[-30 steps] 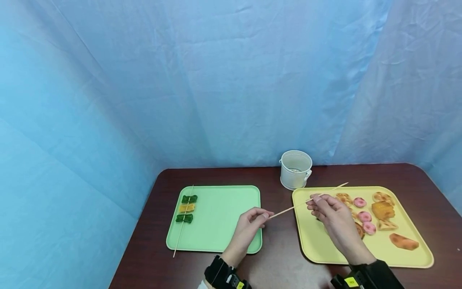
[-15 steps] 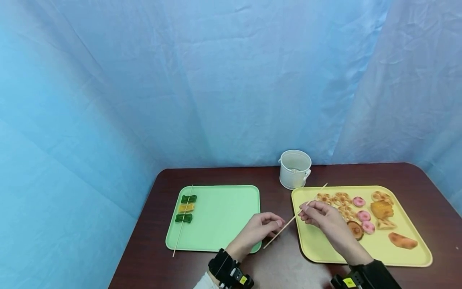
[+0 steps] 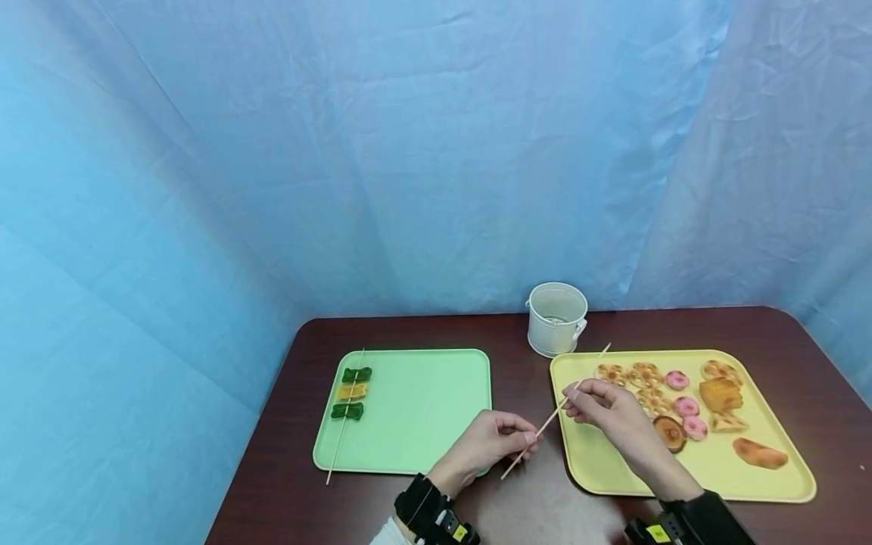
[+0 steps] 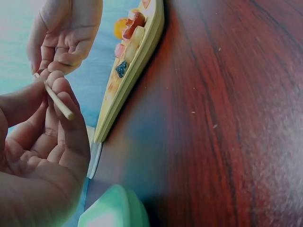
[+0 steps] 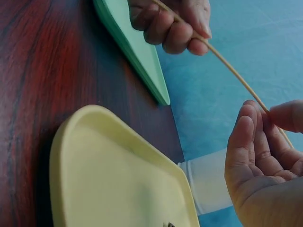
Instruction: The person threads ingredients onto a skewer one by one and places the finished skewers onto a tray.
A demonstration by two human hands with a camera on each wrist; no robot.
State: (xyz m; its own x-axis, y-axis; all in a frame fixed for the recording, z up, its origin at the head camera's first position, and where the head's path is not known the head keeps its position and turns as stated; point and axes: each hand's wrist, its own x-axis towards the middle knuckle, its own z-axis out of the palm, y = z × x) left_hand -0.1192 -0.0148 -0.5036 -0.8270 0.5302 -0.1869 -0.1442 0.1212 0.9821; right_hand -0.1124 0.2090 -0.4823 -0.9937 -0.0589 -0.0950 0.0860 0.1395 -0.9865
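Observation:
A thin bare wooden skewer point(image 3: 551, 418) slants over the gap between two trays, its upper tip over the yellow tray. My left hand point(image 3: 485, 445) pinches it near its lower end; the blunt end point(image 4: 67, 111) sticks out past the fingers in the left wrist view. Farther up, my right hand point(image 3: 613, 420) holds the same skewer point(image 5: 236, 75) between thumb and fingertips. On the left, a green tray point(image 3: 422, 409) bears another skewer, threaded through two dark green pieces and one yellow piece point(image 3: 352, 391). Its lower end overhangs the tray's front edge.
The yellow tray point(image 3: 756, 484) on the right carries flower-shaped pieces point(image 3: 643, 374), pink rings point(image 3: 686, 407), a brown round piece point(image 3: 670, 434) and an orange-brown piece point(image 3: 760, 454). A small white bucket point(image 3: 557, 325) stands behind it. Blue cloth point(image 3: 436, 151) hangs behind the table.
The skewer has swung steeper, its lower end toward the front. My left hand has shifted its hold up from that end, moving right and down. My right hand has moved slightly left.

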